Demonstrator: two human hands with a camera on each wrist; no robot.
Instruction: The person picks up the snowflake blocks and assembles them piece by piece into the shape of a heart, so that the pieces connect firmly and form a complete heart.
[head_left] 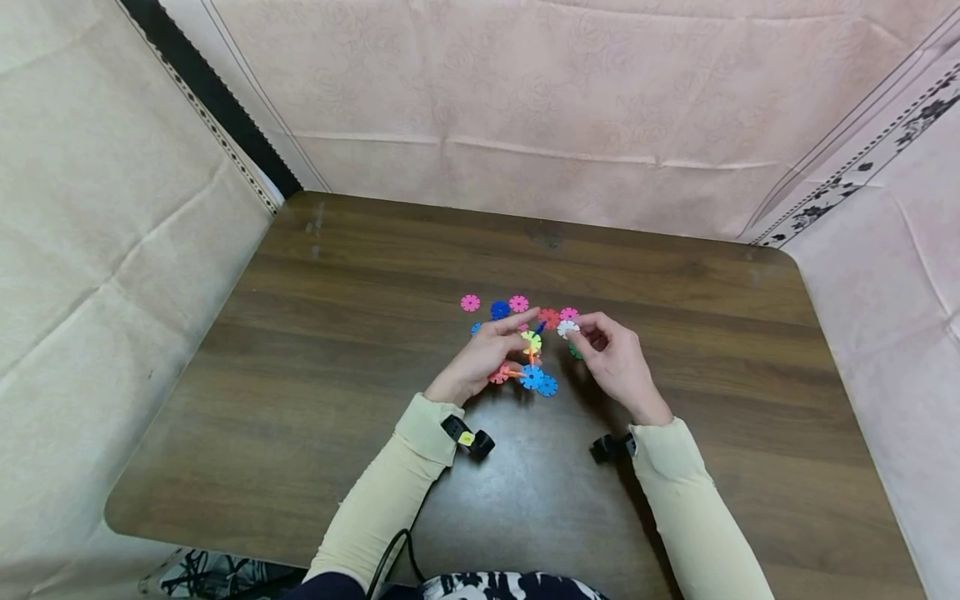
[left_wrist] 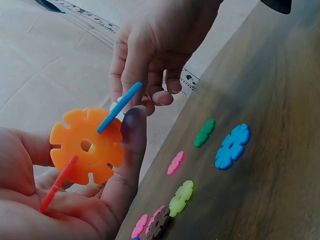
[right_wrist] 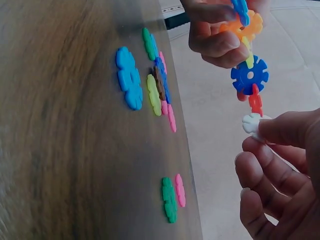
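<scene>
My left hand holds a chain of interlocking flower-shaped plastic discs. The chain includes an orange disc, a light blue disc, a yellow disc and a dark blue disc. Another red disc sticks out of the orange one toward the left palm. At the far end, a red disc is slotted into the dark blue one. My right hand pinches a small white disc between thumb and index finger, right at the red disc's edge.
Loose discs lie on the wooden table: a pink one, a dark blue one, a green one, a light blue one and several others. Patterned cloth hangs behind the table.
</scene>
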